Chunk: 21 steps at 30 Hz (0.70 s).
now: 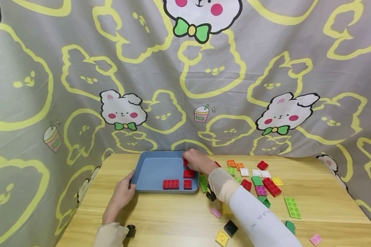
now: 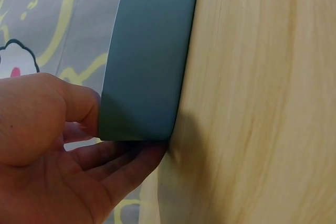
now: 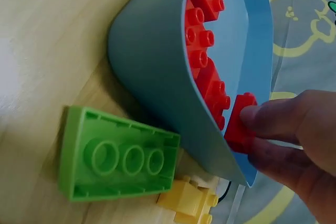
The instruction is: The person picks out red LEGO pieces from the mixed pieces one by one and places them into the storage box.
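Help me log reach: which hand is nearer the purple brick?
Right. The right hand is over the tray, left of the purple brick; the left hand holds the tray, farther left.

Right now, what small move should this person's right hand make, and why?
Probably, the right hand should settle the red building brick and let go: it pinches that brick within the blue tray, near other red bricks, while the left hand holds the tray.
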### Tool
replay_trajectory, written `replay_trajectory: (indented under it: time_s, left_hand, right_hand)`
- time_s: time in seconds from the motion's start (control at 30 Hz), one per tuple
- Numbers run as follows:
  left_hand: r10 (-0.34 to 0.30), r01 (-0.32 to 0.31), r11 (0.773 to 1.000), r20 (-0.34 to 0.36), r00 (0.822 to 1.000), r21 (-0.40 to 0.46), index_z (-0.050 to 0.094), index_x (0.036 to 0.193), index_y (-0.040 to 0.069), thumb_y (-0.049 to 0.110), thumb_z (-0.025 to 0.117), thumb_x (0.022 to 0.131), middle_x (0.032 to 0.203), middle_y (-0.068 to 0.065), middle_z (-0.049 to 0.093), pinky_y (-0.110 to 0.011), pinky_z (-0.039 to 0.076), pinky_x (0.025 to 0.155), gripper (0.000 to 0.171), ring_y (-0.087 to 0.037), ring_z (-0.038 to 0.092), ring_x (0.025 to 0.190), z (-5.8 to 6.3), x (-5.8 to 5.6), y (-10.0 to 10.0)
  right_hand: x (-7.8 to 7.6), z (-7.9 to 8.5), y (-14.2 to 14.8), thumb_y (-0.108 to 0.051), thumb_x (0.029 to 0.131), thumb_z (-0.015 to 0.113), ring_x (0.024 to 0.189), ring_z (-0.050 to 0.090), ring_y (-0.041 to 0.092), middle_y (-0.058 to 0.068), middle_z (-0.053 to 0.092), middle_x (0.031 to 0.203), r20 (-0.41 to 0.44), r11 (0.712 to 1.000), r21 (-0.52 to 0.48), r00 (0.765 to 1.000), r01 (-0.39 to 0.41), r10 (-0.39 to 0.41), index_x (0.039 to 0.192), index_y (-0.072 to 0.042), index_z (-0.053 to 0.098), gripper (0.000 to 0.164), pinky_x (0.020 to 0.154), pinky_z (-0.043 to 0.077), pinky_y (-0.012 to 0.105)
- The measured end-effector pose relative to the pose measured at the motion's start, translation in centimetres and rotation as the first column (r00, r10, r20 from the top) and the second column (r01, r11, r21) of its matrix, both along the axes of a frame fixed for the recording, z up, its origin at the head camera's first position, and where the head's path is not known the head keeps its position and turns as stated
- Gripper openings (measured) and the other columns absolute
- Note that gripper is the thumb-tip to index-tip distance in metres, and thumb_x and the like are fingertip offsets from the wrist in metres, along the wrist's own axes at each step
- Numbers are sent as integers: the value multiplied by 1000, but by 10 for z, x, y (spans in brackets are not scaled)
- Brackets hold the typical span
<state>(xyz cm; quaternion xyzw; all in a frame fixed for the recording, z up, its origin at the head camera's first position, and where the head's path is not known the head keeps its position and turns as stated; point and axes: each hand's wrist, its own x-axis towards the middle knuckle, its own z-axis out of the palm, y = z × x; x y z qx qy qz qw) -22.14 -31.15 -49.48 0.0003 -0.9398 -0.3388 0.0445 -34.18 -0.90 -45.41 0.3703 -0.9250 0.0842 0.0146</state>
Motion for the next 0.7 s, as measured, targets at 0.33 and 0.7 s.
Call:
replay_trajectory:
  time_s: [0.33,0.7]
  left_hand:
    - [10,-10,1000,9,1000,-11,33,151,-5,-4,46,90,73,-13,51,-24,36,46,62,-7,30,44,0,-1,1]
    - [1,-1,1000,-3,1000,-9,34,150,-6,-4,46,91,135,-38,48,-26,38,49,61,-9,31,45,0,0,1]
  right_hand:
    - [-4,-3,-6,2,84,64,63,54,19,1,53,64,15,999,21,999,38,-39,72,-10,64,17,59,49,30]
    - [-7,-7,-6,-1,84,68,67,56,20,4,60,71,55,998,40,997,58,-60,86,-5,73,7,64,53,32]
